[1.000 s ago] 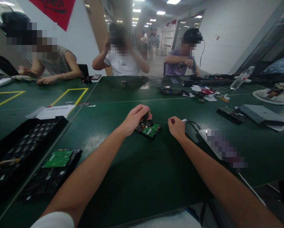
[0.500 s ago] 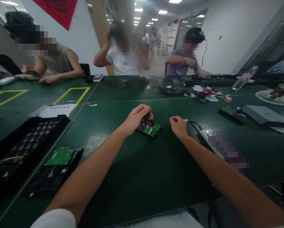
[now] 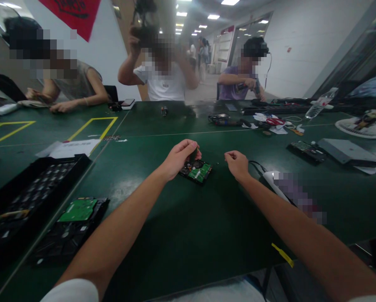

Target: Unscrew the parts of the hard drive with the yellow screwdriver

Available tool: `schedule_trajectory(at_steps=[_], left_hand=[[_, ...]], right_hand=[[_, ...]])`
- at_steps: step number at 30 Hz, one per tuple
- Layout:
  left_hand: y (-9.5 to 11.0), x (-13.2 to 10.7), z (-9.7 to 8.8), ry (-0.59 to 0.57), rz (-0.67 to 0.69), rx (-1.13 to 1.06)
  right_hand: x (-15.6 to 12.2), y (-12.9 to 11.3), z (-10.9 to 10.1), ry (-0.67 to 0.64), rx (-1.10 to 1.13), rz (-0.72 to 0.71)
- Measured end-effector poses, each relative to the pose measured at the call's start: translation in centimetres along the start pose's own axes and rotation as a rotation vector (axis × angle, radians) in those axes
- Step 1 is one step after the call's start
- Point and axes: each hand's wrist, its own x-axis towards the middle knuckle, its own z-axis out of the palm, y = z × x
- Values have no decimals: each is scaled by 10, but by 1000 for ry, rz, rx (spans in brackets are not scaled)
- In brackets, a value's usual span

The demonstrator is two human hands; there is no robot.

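A small hard drive (image 3: 199,173) with a green circuit board lies flat on the green table in front of me. Over its far left part, my left hand (image 3: 182,156) is closed around a dark object (image 3: 193,155), mostly hidden by the fingers, whose kind I cannot make out. My right hand (image 3: 237,163) is to the right of the drive, fingertips pinched together; whatever they hold, if anything, is too small to see. Between the drive and that hand, a tiny dark piece (image 3: 218,163) like a screw rests on the tabletop.
At left are a black tray (image 3: 76,161) and a larger drive (image 3: 77,209) with a green board. On the right lie a white power bank-like item (image 3: 271,178) with a cable, another drive (image 3: 306,151), a grey metal box (image 3: 348,152) and a bottle (image 3: 320,105). Several people sit opposite.
Both my hands stay almost in place, with the right fingertips still pinched. Across the table, a person in white has raised dark headgear above their head. The view has shifted slightly.
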Motion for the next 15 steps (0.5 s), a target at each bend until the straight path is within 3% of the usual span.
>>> schedule_trajectory(at_steps=[9,15], left_hand=[[3,-1,2,5,12,29],[0,0,1,3,-16,27]], right_hand=[[54,-12,5,155,-9,-33],[48,0,9,179,-78,-77]])
